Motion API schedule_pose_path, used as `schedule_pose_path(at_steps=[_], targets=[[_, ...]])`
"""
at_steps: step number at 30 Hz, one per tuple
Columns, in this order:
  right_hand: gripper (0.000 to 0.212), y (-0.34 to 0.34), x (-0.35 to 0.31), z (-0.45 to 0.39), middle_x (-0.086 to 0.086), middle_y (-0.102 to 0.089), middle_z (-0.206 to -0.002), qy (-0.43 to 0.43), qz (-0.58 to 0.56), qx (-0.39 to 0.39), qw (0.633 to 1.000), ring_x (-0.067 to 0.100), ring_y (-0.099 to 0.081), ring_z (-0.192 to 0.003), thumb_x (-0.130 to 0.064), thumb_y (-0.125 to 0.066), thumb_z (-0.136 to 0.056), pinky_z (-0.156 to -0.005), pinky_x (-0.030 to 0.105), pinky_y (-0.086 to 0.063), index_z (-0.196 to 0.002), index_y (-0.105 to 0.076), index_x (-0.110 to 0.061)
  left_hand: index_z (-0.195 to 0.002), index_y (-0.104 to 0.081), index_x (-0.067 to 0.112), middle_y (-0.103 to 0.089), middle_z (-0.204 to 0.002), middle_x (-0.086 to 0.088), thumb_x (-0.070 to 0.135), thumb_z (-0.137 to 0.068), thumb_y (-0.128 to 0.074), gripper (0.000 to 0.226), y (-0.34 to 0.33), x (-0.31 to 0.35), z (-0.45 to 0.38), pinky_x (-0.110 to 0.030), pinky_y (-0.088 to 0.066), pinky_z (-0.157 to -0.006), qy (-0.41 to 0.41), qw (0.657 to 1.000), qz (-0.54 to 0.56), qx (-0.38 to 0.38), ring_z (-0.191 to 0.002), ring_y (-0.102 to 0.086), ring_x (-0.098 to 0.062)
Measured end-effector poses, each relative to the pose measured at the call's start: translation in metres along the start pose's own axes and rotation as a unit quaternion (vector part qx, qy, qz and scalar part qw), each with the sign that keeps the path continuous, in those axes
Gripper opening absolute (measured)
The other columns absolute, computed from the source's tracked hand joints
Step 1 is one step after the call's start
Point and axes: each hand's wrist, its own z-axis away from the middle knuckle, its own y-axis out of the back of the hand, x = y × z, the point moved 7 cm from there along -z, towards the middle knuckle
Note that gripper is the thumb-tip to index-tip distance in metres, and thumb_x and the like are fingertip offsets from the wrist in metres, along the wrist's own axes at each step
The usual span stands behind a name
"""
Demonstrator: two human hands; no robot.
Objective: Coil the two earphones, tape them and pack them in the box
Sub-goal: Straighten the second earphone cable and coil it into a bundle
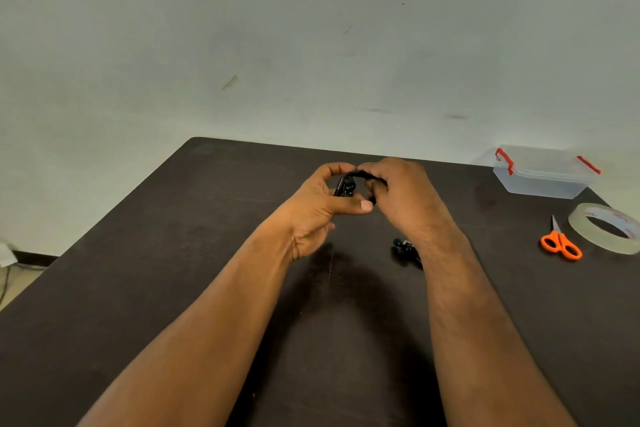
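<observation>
Earphones are what both hands are busy with: one black set (pixel 347 185) is held up above the middle of the dark table (pixel 138 270), just above the centre of the frame, and a second black set (pixel 403 248) lies on the table a little lower, partly hidden behind the right wrist. The left hand (pixel 320 204) curls around the held set with its thumb pressed across the front, which looks like a way of keeping the loops from springing open, while the right hand (pixel 403 194) is closed on the cord at the top of the bundle, probably to guide the next turn. Both hands are therefore clamped on the same set, and holding it up probably leaves the cord free to wind. I judge the coiling of the first set to be under way, with taping and packing still to come. Everything needed later sits in a group at the right edge of the frame, within reach but out of the way: a clear plastic box (pixel 543 177) with red clips and its lid on, near the table's far corner, orange-handled scissors (pixel 561 242) below it, and a roll of clear tape (pixel 606 228) just beside the scissors. Counted: two sets of earphones, one box, one pair of scissors, one roll of tape.
</observation>
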Motion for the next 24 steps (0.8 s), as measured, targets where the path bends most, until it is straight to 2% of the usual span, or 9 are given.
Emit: schedule_pose_path(at_steps=[4,8,11,14,15,16,19,21,24], targets=[[0.027,-0.004,0.008,0.001,0.003,-0.070,-0.083,-0.040,-0.010,-0.009,0.999,0.018,-0.066,-0.078,-0.005,-0.048,-0.094,-0.075,0.041,-0.056,-0.095,-0.072,-0.019,-0.132,-0.042,0.014,-0.071,-0.085,-0.012,-0.014,-0.078,-0.067,0.066,0.007,0.007,-0.001,-0.017,-0.051,-0.073,-0.082,0.996,-0.028,0.027,-0.087,-0.069,-0.017],[0.027,-0.004,0.009,0.000,0.003,-0.068,-0.080,-0.063,-0.007,-0.007,0.998,0.019,-0.065,-0.073,-0.005,-0.048,-0.094,-0.070,0.039,-0.057,-0.093,-0.071,-0.019,-0.125,-0.046,0.015,-0.073,-0.098,-0.011,-0.004,-0.085,-0.066,0.049,0.012,0.009,-0.002,-0.028,-0.054,-0.089,-0.168,0.975,-0.124,0.070,-0.099,-0.069,-0.018],[0.025,-0.003,0.011,0.000,0.006,-0.066,-0.083,-0.082,0.001,-0.007,0.997,0.021,-0.063,-0.073,-0.006,-0.049,-0.095,-0.066,0.034,-0.054,-0.101,-0.071,-0.017,-0.120,-0.054,0.022,-0.069,-0.106,0.002,0.014,-0.089,-0.067,0.035,0.019,0.016,0.003,-0.035,-0.053,-0.092,-0.261,0.900,-0.313,0.156,-0.104,-0.064,-0.011],[0.027,-0.010,0.014,0.001,0.006,-0.067,-0.089,-0.102,0.017,-0.030,0.994,0.020,-0.064,-0.076,-0.006,-0.050,-0.095,-0.070,0.035,-0.056,-0.109,-0.070,-0.017,-0.126,-0.056,0.014,-0.070,-0.106,-0.003,0.016,-0.093,-0.060,0.034,0.009,0.019,0.010,-0.038,-0.056,-0.081,-0.370,0.767,-0.499,0.164,-0.095,-0.067,-0.018],[0.027,-0.012,0.015,0.001,0.006,-0.067,-0.089,-0.108,0.018,-0.039,0.993,0.020,-0.064,-0.075,-0.005,-0.050,-0.094,-0.070,0.035,-0.057,-0.109,-0.070,-0.017,-0.127,-0.057,0.012,-0.071,-0.106,-0.005,0.015,-0.093,-0.059,0.034,0.007,0.017,0.011,-0.037,-0.056,-0.079,-0.384,0.742,-0.527,0.157,-0.093,-0.068,-0.020],[0.027,-0.015,0.018,0.002,0.006,-0.067,-0.088,-0.116,0.016,-0.050,0.992,0.020,-0.065,-0.075,-0.004,-0.050,-0.094,-0.070,0.035,-0.058,-0.108,-0.070,-0.017,-0.128,-0.057,0.013,-0.070,-0.109,-0.004,0.015,-0.094,-0.058,0.034,0.008,0.015,0.009,-0.037,-0.056,-0.079,-0.377,0.745,-0.530,0.148,-0.094,-0.067,-0.020],[0.030,-0.025,0.026,0.004,0.005,-0.069,-0.089,-0.140,-0.016,-0.080,0.987,0.020,-0.069,-0.071,-0.004,-0.053,-0.092,-0.063,0.033,-0.059,-0.111,-0.069,-0.021,-0.123,-0.060,0.019,-0.068,-0.109,0.002,0.019,-0.096,-0.056,0.028,0.020,0.006,0.005,-0.033,-0.054,-0.084,-0.318,0.824,-0.453,0.120,-0.096,-0.063,-0.011],[0.041,-0.037,0.029,0.006,0.004,-0.069,-0.102,-0.150,-0.073,-0.084,0.982,0.014,-0.067,-0.075,-0.005,-0.056,-0.092,-0.055,0.023,-0.052,-0.126,-0.060,-0.026,-0.110,-0.066,0.018,-0.069,-0.091,0.003,0.016,-0.092,-0.060,0.018,0.029,0.005,0.006,-0.032,-0.055,-0.074,-0.302,0.853,-0.407,0.125,-0.081,-0.064,-0.011],[0.041,-0.058,0.026,0.005,0.003,-0.067,-0.108,-0.135,-0.104,-0.069,0.983,0.013,-0.064,-0.087,-0.005,-0.057,-0.091,-0.065,0.021,-0.047,-0.125,-0.059,-0.027,-0.093,-0.069,0.017,-0.066,-0.072,0.000,0.012,-0.087,-0.062,0.011,0.045,0.006,0.006,-0.030,-0.053,-0.060,-0.263,0.867,-0.396,0.154,-0.061,-0.060,-0.012]])
